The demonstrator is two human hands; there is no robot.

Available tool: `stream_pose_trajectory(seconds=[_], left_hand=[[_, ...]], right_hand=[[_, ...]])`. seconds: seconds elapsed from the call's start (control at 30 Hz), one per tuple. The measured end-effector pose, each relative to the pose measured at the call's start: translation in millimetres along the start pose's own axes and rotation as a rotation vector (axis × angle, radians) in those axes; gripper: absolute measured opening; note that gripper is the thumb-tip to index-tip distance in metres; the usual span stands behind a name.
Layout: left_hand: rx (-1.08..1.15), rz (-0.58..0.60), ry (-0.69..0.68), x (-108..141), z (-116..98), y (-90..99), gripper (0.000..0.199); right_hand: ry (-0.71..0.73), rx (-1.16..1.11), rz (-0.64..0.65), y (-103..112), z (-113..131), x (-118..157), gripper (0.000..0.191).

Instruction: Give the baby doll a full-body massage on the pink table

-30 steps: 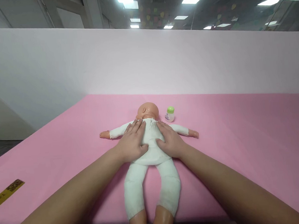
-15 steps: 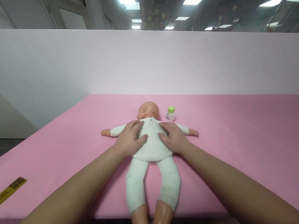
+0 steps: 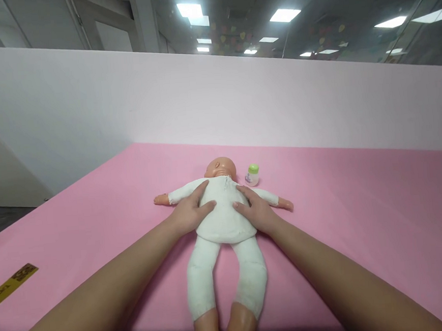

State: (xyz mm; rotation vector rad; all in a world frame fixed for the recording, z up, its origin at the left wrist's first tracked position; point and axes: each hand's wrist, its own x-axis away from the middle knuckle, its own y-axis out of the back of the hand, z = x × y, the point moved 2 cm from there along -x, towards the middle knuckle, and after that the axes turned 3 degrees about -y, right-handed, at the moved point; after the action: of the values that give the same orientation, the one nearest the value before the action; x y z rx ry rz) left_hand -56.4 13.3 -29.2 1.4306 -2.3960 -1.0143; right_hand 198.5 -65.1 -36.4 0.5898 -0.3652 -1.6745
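Observation:
A baby doll [image 3: 225, 224] with a white cloth body lies on its front, back upward, its bare plastic head [image 3: 221, 168] at the far end. Its lower legs hang past the table's near edge. My left hand [image 3: 192, 211] rests along the left side of the doll's torso, thumb and index finger spread on the cloth. On the right side my right hand [image 3: 257, 211] lies the same way, with its thumb apart from the fingers. The other fingers are partly hidden at the doll's sides. Beyond my right hand stands a small clear jar with a green lid [image 3: 252, 176].
The doll lies on a pink padded table [image 3: 362, 215]. A white partition [image 3: 238, 98] rises behind the far edge. Near the front left corner is a yellow strip with a printed code [image 3: 12, 286].
Both hands have slid a little outward and down from the doll's back onto its sides. The doll's head and arms have shifted slightly. My view has tilted up a little.

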Motion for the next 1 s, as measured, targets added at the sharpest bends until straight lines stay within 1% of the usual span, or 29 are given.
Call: stream_pose_trajectory(seconds=[0.03,0.1,0.17,0.23,0.33,0.47,0.63,0.77,0.8,0.87,0.93,1.0], left_hand=[[0.018,0.013,-0.01,0,-2,-0.9,0.085],[0.047,0.027,-0.041,0,-5,-1.9,0.083],[0.061,0.03,-0.07,-1,-8,-2.3,0.081],[0.046,0.027,-0.098,0,-11,-2.7,0.08],[-0.062,-0.025,-0.132,2,-16,-2.9,0.081],[-0.237,-0.1,-0.166,10,-27,-4.7,0.082],[-0.365,-0.13,-0.202,20,-45,-9.6,0.079],[-0.377,-0.143,-0.256,28,-57,-13.3,0.074],[-0.375,-0.144,-0.266,30,-59,-14.3,0.073],[-0.37,-0.148,-0.302,34,-60,-16.4,0.071],[-0.341,-0.165,-0.388,35,-60,-17.6,0.079],[-0.279,-0.199,-0.52,36,-60,-16.8,0.091]], right_hand=[[-0.026,-0.042,0.021,-1,0,0,0.073],[-0.033,-0.091,0.046,-4,2,0,0.073],[-0.012,-0.073,0.041,-6,4,0,0.075],[0.016,-0.008,0.018,-7,8,1,0.079],[0.086,0.11,0.001,-9,16,4,0.083],[0.163,0.229,-0.015,-9,29,13,0.077],[0.227,0.263,-0.058,-6,37,21,0.078],[0.291,0.255,-0.112,-4,45,22,0.077],[0.293,0.251,-0.12,-3,49,21,0.077],[0.246,0.248,-0.117,-3,58,19,0.082],[0.16,0.243,-0.089,-3,69,17,0.095],[0.08,0.231,-0.056,-3,81,13,0.114]])
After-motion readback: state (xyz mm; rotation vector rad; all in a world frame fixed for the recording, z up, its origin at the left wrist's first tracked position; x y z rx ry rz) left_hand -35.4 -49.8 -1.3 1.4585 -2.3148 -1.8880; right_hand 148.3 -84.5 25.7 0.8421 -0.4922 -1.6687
